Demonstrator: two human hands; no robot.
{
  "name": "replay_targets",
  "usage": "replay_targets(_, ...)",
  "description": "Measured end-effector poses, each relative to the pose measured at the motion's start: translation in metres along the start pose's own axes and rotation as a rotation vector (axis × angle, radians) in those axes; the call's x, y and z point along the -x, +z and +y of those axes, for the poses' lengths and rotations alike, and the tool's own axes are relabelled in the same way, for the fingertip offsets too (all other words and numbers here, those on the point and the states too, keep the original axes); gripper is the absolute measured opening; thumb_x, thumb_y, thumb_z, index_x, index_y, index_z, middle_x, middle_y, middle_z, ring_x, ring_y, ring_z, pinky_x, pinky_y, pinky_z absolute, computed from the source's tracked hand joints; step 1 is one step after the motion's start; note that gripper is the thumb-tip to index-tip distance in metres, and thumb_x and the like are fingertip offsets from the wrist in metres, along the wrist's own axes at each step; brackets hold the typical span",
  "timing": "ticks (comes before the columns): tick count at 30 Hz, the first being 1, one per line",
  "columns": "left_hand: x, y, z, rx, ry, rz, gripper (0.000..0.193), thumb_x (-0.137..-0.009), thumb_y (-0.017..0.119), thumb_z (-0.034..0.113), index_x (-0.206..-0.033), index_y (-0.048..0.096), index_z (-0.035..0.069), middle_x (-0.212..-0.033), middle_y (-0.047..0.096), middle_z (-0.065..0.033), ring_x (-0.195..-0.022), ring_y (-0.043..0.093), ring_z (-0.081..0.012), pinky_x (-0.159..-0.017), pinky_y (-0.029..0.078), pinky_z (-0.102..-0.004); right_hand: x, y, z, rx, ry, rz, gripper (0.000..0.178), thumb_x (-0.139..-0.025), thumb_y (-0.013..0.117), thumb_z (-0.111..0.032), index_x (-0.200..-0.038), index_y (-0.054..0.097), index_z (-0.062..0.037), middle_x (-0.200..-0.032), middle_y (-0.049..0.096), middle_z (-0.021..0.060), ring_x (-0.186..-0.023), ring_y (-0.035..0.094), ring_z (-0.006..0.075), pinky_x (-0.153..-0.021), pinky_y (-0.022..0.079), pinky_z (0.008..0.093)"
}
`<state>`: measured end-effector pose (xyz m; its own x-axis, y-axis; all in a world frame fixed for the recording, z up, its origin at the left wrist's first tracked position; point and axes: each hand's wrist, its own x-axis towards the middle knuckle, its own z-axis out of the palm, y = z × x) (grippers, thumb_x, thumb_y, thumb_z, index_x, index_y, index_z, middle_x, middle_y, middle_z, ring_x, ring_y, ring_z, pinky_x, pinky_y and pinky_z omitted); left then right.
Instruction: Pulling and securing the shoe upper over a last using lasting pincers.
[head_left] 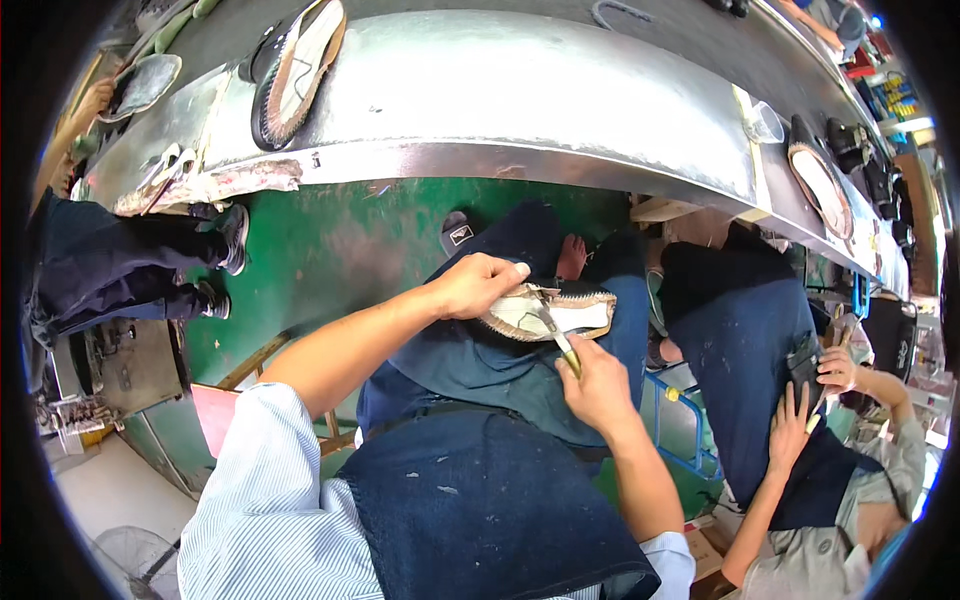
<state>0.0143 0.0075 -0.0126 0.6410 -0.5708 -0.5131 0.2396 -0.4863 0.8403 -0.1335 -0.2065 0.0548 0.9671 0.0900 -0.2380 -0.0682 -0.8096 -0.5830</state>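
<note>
An unfinished dark shoe (588,317) lies bottom up across my lap, with its pale insole and gathered, stitched-looking brown edge showing. My left hand (478,287) is closed on one end of the shoe, thumb along its edge. In the fist of my right hand (598,385) is a hand tool (569,354) with a yellowish handle and a slim metal end. That metal end touches the shoe's underside near the middle. Whether the tool is a knife or another kind, I cannot make out.
A long metal-topped bench (520,95) runs ahead of me, with a similar shoe (300,75) at its left and another shoe (820,185) beside a clear cup (765,122) at right. A co-worker (800,410) sits close on my right, holding a dark shoe. Another person stands at left.
</note>
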Motion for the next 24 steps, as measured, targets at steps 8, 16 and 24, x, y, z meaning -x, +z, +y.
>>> replay_targets(8,0.004,-0.008,0.012,0.086,-0.044,-0.052,0.049,-0.093,0.074,0.041,-0.122,0.072,0.001,-0.112,0.075,-0.0117,-0.105,0.067,-0.0139,-0.095,0.051,-0.0301,0.027,0.022,-0.009,-0.009,0.037,-0.022,0.038,-0.091,0.067,-0.012,-0.125,0.055,0.0032,-0.106,0.065,0.0228,-0.097,0.066,0.0433,-0.082,0.053,0.0479)
replay_targets(16,0.012,-0.005,-0.013,0.052,0.126,-0.058,0.057,-0.087,0.079,0.036,-0.129,0.067,-0.001,-0.118,0.073,-0.0196,-0.110,0.069,-0.0232,-0.100,0.051,-0.0337,0.037,0.019,-0.010,-0.124,0.116,-0.133,0.033,-0.093,0.061,-0.009,-0.123,0.050,0.0028,-0.099,0.062,0.0242,-0.092,0.064,0.0460,-0.081,0.053,0.0517)
replay_targets(24,0.012,0.008,0.006,-0.209,-0.111,0.000,0.074,-0.080,0.082,0.051,-0.133,0.065,0.001,-0.124,0.070,-0.0221,-0.116,0.067,-0.0248,-0.103,0.048,-0.0346,0.044,0.032,-0.016,0.128,0.175,-0.215,0.033,-0.091,0.062,-0.009,-0.120,0.051,0.0043,-0.103,0.062,0.0267,-0.093,0.064,0.0475,-0.083,0.053,0.0533)
